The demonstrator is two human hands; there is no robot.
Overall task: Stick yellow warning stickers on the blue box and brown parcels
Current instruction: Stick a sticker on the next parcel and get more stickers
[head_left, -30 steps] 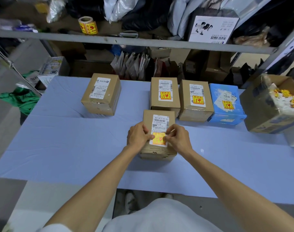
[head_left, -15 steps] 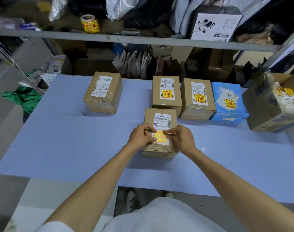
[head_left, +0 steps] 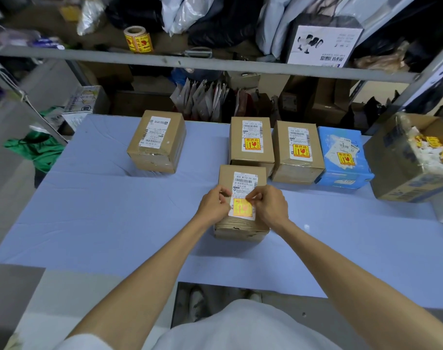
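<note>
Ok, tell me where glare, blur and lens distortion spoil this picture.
Head view: glare bleaches the yellow sticker that the left hand and right hand pinch on the near parcel. Head view: the left edge round the green bag is smeared; the blue box reads sharp. Head view: wide-angle distortion slants the shelf rail and splays the table edges.

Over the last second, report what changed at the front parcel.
Little. The left hand and right hand kept holding the edges of the yellow sticker on the front parcel; the right fingertips crept inward over its top edge. Nothing grabbed or released. The far-left parcel, blue box and sticker roll stayed put.
</note>
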